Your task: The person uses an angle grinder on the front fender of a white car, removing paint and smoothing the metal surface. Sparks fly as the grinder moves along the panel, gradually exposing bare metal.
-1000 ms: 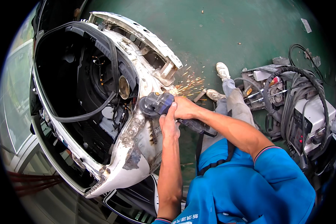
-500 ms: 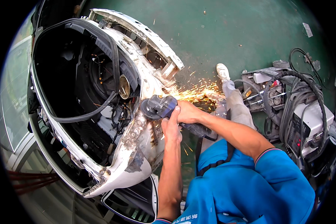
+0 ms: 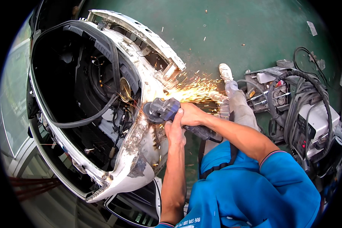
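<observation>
An angle grinder (image 3: 168, 108), dark with a blue-purple body, is gripped by both my hands in front of me. My left hand (image 3: 174, 133) closes round it from below, the thumb up along its side. Over its body and rear wraps my right hand (image 3: 192, 114). The grinder's disc end meets the scraped corner of the white car body (image 3: 151, 85), beside the open rear compartment. A bright fan of sparks (image 3: 195, 90) flies off toward the right. Just where the disc touches metal is hidden by the grinder's guard and the glare.
A black rubber seal (image 3: 116, 64) loops across the compartment opening. A white bumper beam (image 3: 140, 28) juts from the car's far side. To the right stand a tray of tools (image 3: 269, 99) and a white machine (image 3: 318, 125) draped in thick cables. My shoe (image 3: 225, 72) rests on the green floor.
The spark stream is denser and brighter, with some sparks now scattering left over the compartment. Both hands and the grinder hold nearly the same place.
</observation>
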Action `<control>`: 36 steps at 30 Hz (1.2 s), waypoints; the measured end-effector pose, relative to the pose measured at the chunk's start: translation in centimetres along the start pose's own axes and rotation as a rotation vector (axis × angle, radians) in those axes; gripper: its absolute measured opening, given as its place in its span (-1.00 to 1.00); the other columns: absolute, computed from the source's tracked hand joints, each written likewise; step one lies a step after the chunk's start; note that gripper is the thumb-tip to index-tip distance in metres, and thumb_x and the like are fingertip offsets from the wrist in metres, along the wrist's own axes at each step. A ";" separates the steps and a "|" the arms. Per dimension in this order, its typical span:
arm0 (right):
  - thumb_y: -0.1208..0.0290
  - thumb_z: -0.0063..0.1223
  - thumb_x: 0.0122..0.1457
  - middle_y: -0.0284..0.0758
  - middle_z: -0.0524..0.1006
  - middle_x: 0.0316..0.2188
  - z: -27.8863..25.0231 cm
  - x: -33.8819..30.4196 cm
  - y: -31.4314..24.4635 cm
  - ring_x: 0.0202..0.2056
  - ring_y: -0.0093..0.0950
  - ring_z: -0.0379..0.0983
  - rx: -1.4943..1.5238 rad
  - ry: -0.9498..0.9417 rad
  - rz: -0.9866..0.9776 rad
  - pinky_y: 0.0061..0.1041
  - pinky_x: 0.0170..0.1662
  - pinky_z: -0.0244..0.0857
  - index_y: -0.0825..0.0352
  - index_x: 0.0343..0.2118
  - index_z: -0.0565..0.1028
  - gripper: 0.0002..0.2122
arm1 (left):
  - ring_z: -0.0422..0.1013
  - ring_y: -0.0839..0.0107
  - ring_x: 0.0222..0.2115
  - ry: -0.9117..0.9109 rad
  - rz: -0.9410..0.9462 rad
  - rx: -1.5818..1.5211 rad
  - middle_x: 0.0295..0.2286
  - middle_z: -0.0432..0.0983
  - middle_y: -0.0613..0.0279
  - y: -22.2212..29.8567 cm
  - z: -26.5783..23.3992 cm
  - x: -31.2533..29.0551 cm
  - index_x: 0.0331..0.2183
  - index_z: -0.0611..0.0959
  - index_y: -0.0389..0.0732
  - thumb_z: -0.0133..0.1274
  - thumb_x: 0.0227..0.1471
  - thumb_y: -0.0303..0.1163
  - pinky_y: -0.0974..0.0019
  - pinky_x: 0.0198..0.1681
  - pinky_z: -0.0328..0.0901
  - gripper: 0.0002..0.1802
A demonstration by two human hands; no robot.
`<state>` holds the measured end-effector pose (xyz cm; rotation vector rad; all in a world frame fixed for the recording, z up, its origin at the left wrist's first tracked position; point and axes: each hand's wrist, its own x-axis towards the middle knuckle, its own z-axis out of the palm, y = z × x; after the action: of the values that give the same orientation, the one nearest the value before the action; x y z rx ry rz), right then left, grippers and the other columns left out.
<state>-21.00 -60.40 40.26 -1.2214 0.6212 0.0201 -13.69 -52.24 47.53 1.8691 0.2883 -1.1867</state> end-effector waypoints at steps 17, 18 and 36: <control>0.29 0.28 -0.20 0.03 0.64 -0.25 0.1 -1.5 2.9 -0.18 0.00 0.60 0.090 0.034 0.096 -0.17 -0.11 0.48 0.40 -0.20 0.57 -0.56 | 0.48 0.16 0.01 -0.007 -0.063 -0.059 0.01 0.49 -0.04 -1.7 0.8 -0.5 0.09 0.47 -0.46 0.32 0.11 -0.23 0.02 0.05 0.40 -0.34; 0.34 0.34 -0.27 0.03 0.64 -0.24 0.0 -1.5 2.9 -0.17 0.02 0.60 0.081 0.003 0.106 -0.17 -0.12 0.49 0.41 -0.18 0.56 -0.51 | 0.48 0.17 0.01 -0.011 -0.068 -0.063 0.01 0.49 -0.03 -1.8 0.8 -0.5 0.09 0.47 -0.46 0.32 0.11 -0.24 0.02 0.05 0.39 -0.34; 0.13 0.23 -0.10 0.02 0.64 -0.19 -0.3 -0.8 0.0 -0.11 0.00 0.59 0.045 0.054 0.046 -0.15 -0.04 0.45 0.30 -0.08 0.56 -0.50 | 0.50 0.17 0.00 -0.007 -0.009 -0.080 0.01 0.50 -0.03 -0.5 0.3 -0.1 0.07 0.49 -0.47 0.32 0.10 -0.30 0.07 0.03 0.42 -0.38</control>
<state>-21.78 -60.43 40.60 -1.1668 0.6932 0.0115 -14.22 -52.21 47.31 1.7953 0.3361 -1.1710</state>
